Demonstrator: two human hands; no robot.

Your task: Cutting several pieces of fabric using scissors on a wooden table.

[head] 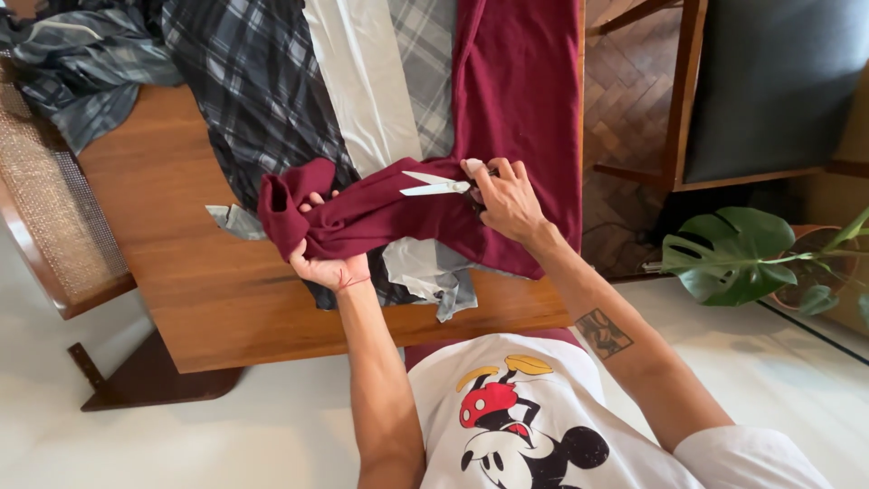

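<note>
A dark red cloth [516, 81] lies over the right side of a wooden table [172, 208], and one bunched end of it is lifted toward me. My left hand [328, 263] grips that bunched end from below. My right hand [507, 199] holds a pair of silver scissors [436, 185], blades parted and pointing left across the red cloth, just above its fold.
Dark plaid fabric [244, 81], a white cloth strip [362, 81] and grey plaid fabric [425, 63] lie on the table. A cane-seat chair [45, 199] stands at left, a wooden chair [760, 91] at right, and a potted leafy plant [760, 263] on the floor.
</note>
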